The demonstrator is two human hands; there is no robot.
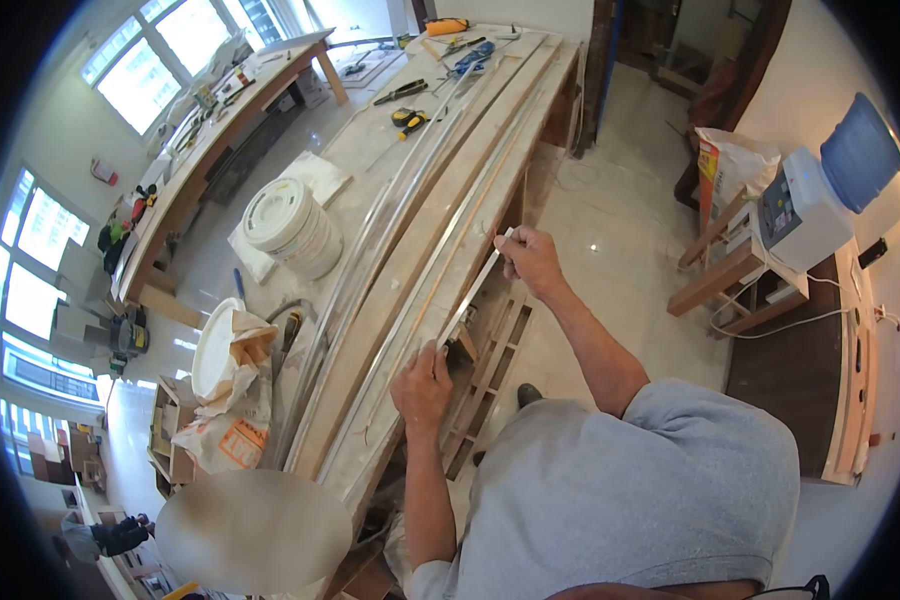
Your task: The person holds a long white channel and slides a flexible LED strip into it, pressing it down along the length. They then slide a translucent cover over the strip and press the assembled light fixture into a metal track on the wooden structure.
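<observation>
A thin, pale flat strip [478, 286] is stretched between my two hands at the near edge of the workbench [370, 165]. My left hand [422, 388] pinches its lower end, close to the bench edge. Higher up and farther right, my right hand [532, 262] has its fingers closed on the other end. Long wooden boards [410, 265] and narrow trim strips lie lengthwise along the bench beside my hands. What the strip is made of I cannot make out.
On the bench stand a white lidded bucket [292, 228], a yellow-black tape measure [408, 122], pliers [400, 93] and a paper sack [232, 400]. A slatted wooden piece [488, 375] is below the edge. A water dispenser [808, 205] stands right. Another person [100, 537] is far left.
</observation>
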